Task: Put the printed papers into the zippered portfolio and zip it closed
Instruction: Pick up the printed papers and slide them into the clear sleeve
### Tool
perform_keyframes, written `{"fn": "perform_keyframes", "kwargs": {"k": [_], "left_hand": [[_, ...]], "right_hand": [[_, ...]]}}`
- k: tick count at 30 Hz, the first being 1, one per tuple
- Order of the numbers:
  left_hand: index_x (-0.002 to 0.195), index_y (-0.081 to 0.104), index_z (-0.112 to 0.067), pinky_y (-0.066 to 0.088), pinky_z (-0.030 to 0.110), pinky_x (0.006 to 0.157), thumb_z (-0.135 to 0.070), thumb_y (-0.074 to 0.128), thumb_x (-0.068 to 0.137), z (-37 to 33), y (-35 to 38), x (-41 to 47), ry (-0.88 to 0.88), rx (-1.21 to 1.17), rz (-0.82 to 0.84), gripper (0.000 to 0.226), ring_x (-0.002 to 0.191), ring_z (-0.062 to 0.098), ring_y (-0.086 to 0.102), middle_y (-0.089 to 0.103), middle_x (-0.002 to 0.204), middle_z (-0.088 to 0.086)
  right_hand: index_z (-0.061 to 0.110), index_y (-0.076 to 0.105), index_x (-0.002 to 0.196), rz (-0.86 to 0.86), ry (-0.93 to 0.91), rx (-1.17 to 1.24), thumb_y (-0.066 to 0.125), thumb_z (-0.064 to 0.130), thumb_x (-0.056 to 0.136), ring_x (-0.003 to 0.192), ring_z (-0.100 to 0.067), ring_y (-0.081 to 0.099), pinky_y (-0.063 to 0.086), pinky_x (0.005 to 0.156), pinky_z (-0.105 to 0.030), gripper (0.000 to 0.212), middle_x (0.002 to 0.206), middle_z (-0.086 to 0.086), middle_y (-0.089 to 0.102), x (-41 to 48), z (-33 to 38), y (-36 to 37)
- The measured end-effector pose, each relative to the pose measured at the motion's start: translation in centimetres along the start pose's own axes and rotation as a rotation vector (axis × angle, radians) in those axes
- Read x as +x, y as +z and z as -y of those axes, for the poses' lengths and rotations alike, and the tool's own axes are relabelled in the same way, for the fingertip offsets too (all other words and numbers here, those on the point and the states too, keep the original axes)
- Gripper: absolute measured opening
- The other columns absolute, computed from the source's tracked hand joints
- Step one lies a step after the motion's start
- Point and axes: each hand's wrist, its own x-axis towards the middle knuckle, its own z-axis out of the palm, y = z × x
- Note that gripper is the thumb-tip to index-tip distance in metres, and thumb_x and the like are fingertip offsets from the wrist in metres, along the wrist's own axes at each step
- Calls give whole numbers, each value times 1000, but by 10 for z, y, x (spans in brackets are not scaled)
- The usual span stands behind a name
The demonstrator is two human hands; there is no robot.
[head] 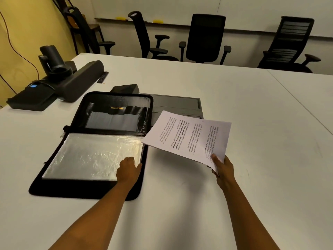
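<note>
The black zippered portfolio (54, 184) lies open on the white table, its far half propped up with a pocket and its near half showing a shiny silver lining. My left hand (128, 170) rests on the right edge of that silver panel, fingers curled at the lining's edge. My right hand (223, 171) pinches the near corner of the printed papers (189, 139), a thin stack with text lines, held above the table to the right of the portfolio. The stack's left corner reaches the portfolio's right edge.
A grey flat panel (176, 103) lies behind the papers, with a small black box (126, 88) beside it. A black conference camera and speaker bar (59, 82) stand at the left. Several black office chairs (205, 38) line the table's far side.
</note>
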Motion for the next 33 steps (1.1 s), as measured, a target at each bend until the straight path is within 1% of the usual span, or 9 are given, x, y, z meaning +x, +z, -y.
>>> {"fn": "perform_keyframes", "kwargs": {"k": [5, 10, 14, 16, 18, 22, 26, 29, 33], "left_hand": [[117, 50, 4, 47, 40, 90, -25, 50, 94, 8, 8, -11, 65, 86, -31, 37, 116, 30, 48, 52, 124, 17], [90, 58, 6, 50, 40, 73, -7, 48, 92, 5, 1, -11, 37, 92, -60, 17, 93, 34, 60, 61, 97, 20], [88, 59, 4, 44, 32, 66, -16, 61, 88, 3, -3, -10, 7, 41, -44, 20, 88, 32, 62, 60, 91, 16], [75, 55, 0, 43, 31, 64, -9, 59, 88, 1, -4, -10, 5, 66, -48, 16, 84, 31, 61, 56, 85, 15], [64, 49, -2, 48, 35, 65, 3, 51, 87, -1, -5, -7, -13, 87, -68, 23, 77, 31, 60, 53, 77, 14], [81, 61, 5, 45, 34, 63, 6, 44, 89, 0, -9, 0, -50, 55, -91, 18, 82, 36, 64, 62, 85, 22], [96, 62, 8, 48, 35, 69, 6, 43, 92, 1, -12, 2, -63, 6, -96, 20, 88, 38, 63, 64, 99, 26], [107, 60, 6, 49, 34, 76, 9, 46, 90, 0, -15, 4, -54, 23, -59, 22, 96, 37, 62, 63, 108, 24], [103, 63, 4, 51, 36, 80, 6, 48, 90, -3, -21, 9, -86, 58, -32, 20, 97, 35, 63, 64, 108, 21]], "right_hand": [[11, 47, 129, -20, 9, -11, 60, 14, 89, 87, -28, 62, 58, 51, -22, 42, 112, -9, 61, 4, -4, 5], [13, 45, 131, -25, 11, -36, 59, 16, 90, 96, -30, 59, 54, 68, -34, 43, 117, -7, 59, 6, -6, 7], [13, 44, 132, -30, 8, -56, 59, 16, 90, 97, -33, 59, 55, 66, -34, 44, 119, -8, 59, 7, -6, 8], [13, 45, 131, -29, 6, -59, 59, 16, 90, 97, -32, 59, 56, 65, -34, 44, 121, -9, 59, 8, -6, 8], [13, 44, 132, -36, 12, -64, 59, 17, 90, 99, -32, 58, 55, 70, -38, 45, 124, -11, 59, 8, -6, 8], [13, 45, 132, -38, 16, -65, 59, 17, 90, 100, -33, 57, 53, 75, -41, 45, 127, -13, 58, 9, -7, 8], [13, 45, 132, -36, 6, -81, 60, 18, 89, 98, -33, 58, 54, 64, -33, 46, 126, -14, 58, 9, -8, 9], [13, 45, 132, -27, 1, -87, 60, 18, 89, 96, -33, 59, 54, 64, -33, 45, 126, -14, 59, 9, -8, 9], [12, 45, 132, -29, -2, -94, 59, 17, 89, 96, -33, 59, 54, 62, -32, 45, 126, -14, 59, 9, -8, 10]]}}
